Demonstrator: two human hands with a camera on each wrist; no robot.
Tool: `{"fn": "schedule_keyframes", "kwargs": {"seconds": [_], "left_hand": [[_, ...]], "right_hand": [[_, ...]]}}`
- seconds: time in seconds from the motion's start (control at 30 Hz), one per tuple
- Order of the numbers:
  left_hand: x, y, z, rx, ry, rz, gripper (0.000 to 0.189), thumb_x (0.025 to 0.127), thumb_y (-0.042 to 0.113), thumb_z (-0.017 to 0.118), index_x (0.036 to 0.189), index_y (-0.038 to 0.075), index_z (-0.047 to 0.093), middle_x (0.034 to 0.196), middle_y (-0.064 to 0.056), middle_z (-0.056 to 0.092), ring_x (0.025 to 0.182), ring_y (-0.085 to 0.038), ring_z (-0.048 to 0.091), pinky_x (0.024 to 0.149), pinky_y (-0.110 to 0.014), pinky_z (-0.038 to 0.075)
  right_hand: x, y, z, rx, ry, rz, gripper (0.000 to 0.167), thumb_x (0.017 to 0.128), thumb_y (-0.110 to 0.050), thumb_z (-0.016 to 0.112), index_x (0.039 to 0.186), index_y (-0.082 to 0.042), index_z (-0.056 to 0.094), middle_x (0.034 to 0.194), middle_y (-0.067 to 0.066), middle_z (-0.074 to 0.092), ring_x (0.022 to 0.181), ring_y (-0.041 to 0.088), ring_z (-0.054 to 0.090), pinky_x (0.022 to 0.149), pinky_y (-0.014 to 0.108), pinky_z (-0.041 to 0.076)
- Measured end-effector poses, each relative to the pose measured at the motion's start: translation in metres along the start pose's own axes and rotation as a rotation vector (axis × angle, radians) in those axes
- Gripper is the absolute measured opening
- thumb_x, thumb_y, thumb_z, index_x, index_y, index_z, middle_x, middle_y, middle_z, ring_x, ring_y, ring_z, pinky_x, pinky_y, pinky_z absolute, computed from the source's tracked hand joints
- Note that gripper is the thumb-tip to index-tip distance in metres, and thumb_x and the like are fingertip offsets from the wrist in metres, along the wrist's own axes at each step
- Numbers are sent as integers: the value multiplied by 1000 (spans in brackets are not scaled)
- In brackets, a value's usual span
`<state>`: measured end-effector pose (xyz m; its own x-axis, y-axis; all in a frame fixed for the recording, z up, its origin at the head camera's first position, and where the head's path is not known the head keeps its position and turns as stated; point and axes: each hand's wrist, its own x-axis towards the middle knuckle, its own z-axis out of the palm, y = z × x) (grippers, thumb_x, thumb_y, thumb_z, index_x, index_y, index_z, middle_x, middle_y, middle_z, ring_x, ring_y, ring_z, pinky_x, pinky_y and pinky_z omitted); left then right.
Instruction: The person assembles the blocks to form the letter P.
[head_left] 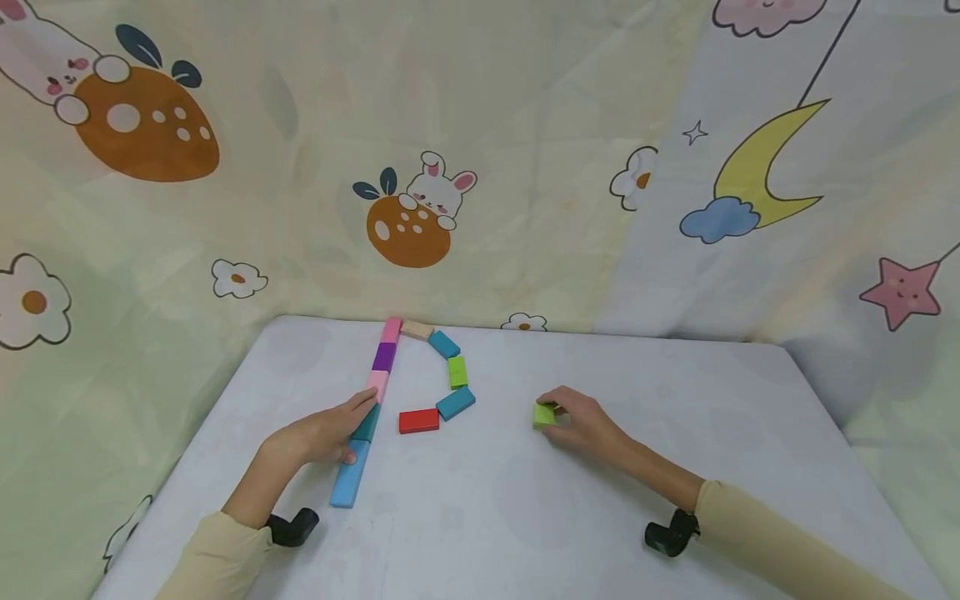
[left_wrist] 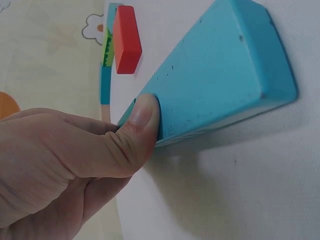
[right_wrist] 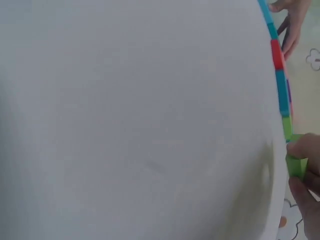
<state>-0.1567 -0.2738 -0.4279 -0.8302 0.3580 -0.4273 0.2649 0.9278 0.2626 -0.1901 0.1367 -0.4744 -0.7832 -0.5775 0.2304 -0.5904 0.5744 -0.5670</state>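
In the head view my left hand [head_left: 321,435] rests along the left side of a straight column of blocks, its fingers reaching a pink block [head_left: 378,382]. Its thumb touches a light blue block [left_wrist: 215,65] where that block meets the teal block [head_left: 364,424]. Beyond them in the column are a purple block [head_left: 384,357] and another pink block [head_left: 392,330]. To the right, my right hand [head_left: 588,427] pinches a light green block [head_left: 543,416] between thumb and fingers, close over the table.
A curve of blocks bends right from the column's top: a tan block [head_left: 417,330], a blue block [head_left: 444,343], a green block [head_left: 457,372], another blue block [head_left: 456,403] and a red block [head_left: 418,421]. A patterned cloth [head_left: 525,233] hangs behind the white table [head_left: 675,392].
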Motion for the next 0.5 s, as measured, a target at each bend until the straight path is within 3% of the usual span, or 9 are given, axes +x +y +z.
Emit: {"fn": "schedule_keyframes", "kwargs": {"seconds": [0.17,0.5], "left_hand": [[-1,-1,0,16,-1,7,94,81,20,77,154,2,19,160,-18,21,142,-41,33,105,-52,45],[0,-1,0,10,0,15,95,81,21,77,154,2,19,161,-18,20,143,-41,33,106,-52,44]], "right_hand": [[24,-23,18,118,23,-23,34,79,-3,74,112,-6,66,105,5,65,94,16,60,80,30,59],[96,-87,73,224,-119,-66,35,85,-22,76,117,-10,68,113,4,67,105,16,56,87,31,54]]}}
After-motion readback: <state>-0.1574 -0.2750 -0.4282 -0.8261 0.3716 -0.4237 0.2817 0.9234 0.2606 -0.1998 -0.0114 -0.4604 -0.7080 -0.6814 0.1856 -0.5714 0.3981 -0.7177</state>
